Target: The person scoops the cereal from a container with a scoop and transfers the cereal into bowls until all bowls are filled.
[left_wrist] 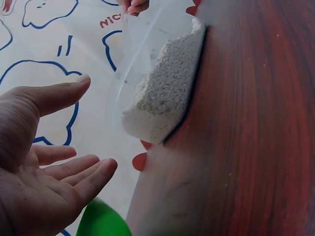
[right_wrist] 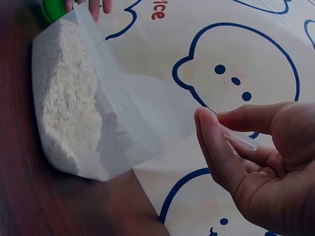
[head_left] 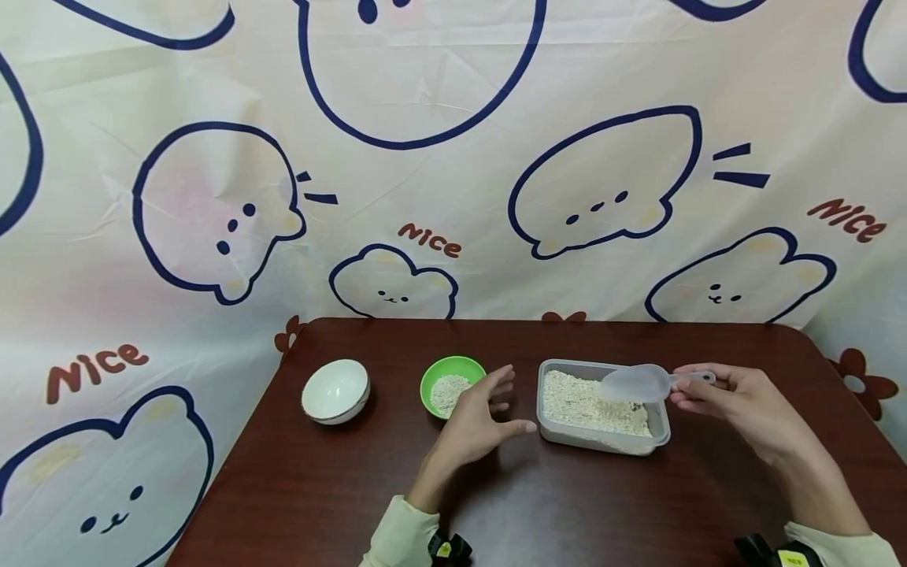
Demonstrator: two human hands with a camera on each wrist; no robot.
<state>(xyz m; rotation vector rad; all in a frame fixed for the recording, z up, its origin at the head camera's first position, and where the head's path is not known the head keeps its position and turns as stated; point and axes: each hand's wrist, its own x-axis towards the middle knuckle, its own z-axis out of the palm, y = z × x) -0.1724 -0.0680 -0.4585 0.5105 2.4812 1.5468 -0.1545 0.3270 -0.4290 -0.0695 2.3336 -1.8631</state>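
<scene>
My right hand (head_left: pixel 754 413) pinches the handle of a translucent plastic scoop (head_left: pixel 636 384) between thumb and fingers. The scoop's bowl hangs over the right part of a clear rectangular container (head_left: pixel 591 442), which holds pale flakes like oats (head_left: pixel 588 405). In the right wrist view the scoop (right_wrist: pixel 162 105) appears above the container's rim; whether anything lies inside it is hard to tell. Fingers spread and thumb out, my left hand (head_left: pixel 471 421) is held between the container and a green bowl (head_left: pixel 453 365) with similar flakes, holding nothing. It covers part of that bowl.
A white bowl (head_left: pixel 336 389) stands left of the green one on the dark brown table (head_left: pixel 588 504). Behind the table's far edge hangs a pale cloth (head_left: pixel 425 189) with blue cartoon outlines.
</scene>
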